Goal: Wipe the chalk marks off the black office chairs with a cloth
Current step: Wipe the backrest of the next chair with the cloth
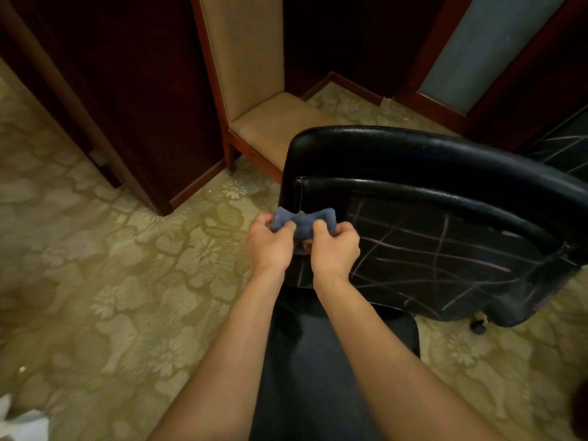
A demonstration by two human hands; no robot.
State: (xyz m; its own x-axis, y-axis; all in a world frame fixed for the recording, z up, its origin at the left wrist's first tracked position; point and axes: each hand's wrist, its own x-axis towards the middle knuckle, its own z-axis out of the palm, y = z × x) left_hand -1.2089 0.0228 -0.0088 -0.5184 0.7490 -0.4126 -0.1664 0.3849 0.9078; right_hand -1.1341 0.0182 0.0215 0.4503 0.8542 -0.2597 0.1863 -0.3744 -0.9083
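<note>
Open carpet (95,281) left of black chair (413,160)

Two bare arms reach forward side by side, left hand (268,246) and right hand (334,249) close together, fingers curled, both pinching a small bunched cloth (304,222) between them

Setting: office or hotel-style meeting room. Evidence: floral patterned carpet (111,265) wall to wall; dark wood panelling (133,90) with skirting; tan upholstered wooden chair (254,100) against the wall; black office chair (429,218) on castors; frosted glass panel (490,49) in a wood frame.
</note>
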